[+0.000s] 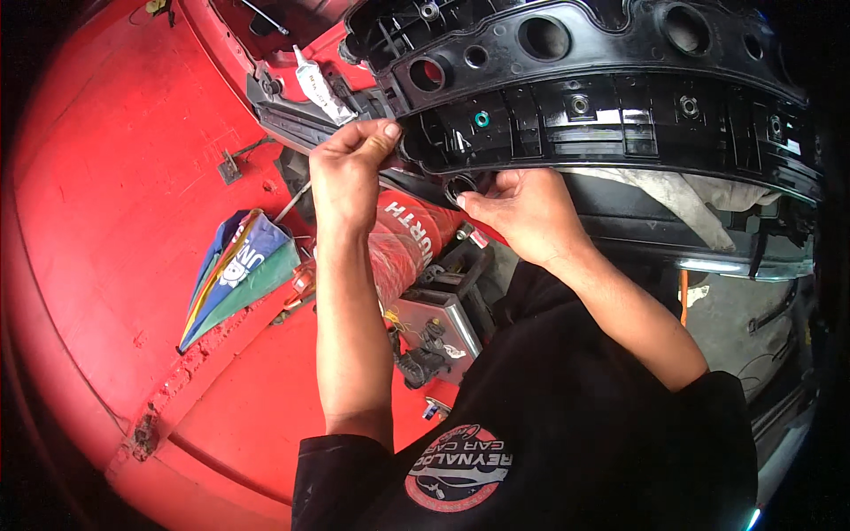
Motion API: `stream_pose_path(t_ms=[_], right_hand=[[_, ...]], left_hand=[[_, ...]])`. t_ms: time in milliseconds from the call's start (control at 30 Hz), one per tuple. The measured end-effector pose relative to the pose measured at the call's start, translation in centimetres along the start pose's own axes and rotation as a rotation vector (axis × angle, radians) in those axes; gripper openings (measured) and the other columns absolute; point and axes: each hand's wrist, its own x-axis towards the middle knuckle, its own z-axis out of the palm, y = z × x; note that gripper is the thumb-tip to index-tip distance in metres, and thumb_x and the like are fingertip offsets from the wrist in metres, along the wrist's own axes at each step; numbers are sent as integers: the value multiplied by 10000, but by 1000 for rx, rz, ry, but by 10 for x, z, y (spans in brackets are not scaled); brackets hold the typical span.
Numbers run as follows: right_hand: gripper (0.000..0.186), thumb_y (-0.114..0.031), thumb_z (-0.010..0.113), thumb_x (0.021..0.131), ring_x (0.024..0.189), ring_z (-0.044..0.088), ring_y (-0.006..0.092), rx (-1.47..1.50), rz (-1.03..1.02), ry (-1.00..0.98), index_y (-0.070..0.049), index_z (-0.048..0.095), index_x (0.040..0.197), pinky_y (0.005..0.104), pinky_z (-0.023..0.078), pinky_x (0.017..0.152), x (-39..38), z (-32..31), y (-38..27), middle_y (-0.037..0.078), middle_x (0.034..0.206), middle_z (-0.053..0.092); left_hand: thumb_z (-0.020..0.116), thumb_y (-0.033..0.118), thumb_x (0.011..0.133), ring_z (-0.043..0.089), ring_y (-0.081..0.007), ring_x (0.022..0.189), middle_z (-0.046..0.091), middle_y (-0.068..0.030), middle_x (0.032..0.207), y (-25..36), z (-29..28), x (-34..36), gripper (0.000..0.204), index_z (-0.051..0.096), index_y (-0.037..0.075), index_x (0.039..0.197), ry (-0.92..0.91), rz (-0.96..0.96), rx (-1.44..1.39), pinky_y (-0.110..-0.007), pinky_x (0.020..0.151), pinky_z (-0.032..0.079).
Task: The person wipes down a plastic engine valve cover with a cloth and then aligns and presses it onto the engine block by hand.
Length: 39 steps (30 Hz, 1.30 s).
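Head view, two bare hands at a black moulded cover. The black cover (496,133), pierced by large round openings along its far side, extends from between the hands toward the far right. The left hand (345,181) meets its left end, with thumb and forefinger pinched on the rim. The right hand (529,214) lies at the near edge, to the right of the left hand and apart from it; its thumb presses a small black ring (460,187), with the fingers curled behind and partly hidden. Whether this ring belongs to the cover cannot be told.

Surroundings: a white tube (320,87) lies beyond the left hand. A red panel (106,221) fills the left side and carries a folded multicoloured cloth (239,276). A red cylindrical container (405,234), wrapped in clear film, stands between the forearms, with a metal box (434,323) nearer. To the right, a pale cloth strip (677,208) lies beneath the cover.
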Motion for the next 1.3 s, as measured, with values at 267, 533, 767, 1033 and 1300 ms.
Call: stream_pose_path(t_ms=[267,533,767,1033,1300], right_hand=[[128,-73,745,878,731,658,83,-49,13,-13,45,721,922,243,525,655,-5,-2,-20,74,823,727],[208,-128,764,825,705,686,119,-46,-37,39,5,720,978,302,529,651,1,1,-7,86,773,729],[217,-122,770,817,695,688,125,-109,25,21,3,722,988,299,526,640,-2,-1,-20,88,784,737],[164,-22,748,851,728,646,95,-51,54,0,35,685,991,244,521,657,2,-1,-11,56,803,705],[155,-103,775,839,621,611,81,-141,87,36,32,709,800,253,486,574,0,-2,-16,49,704,686]], left_hand=[[745,80,876,615,-95,667,703,-47,751,14,0,7,130,742,-44,915,-38,-1,204,-253,630,493],[731,101,888,609,-97,647,698,-46,735,20,0,7,146,740,-45,902,-60,-9,251,-261,623,492],[723,117,904,621,-140,691,686,-67,796,9,-6,17,176,707,-58,912,-134,-90,30,-274,671,504],[725,140,908,538,-82,676,656,-10,746,14,4,10,173,727,-33,905,-40,56,370,-262,642,445],[697,142,937,548,-77,747,649,3,789,2,7,0,169,699,-24,968,26,236,297,-255,696,459]])
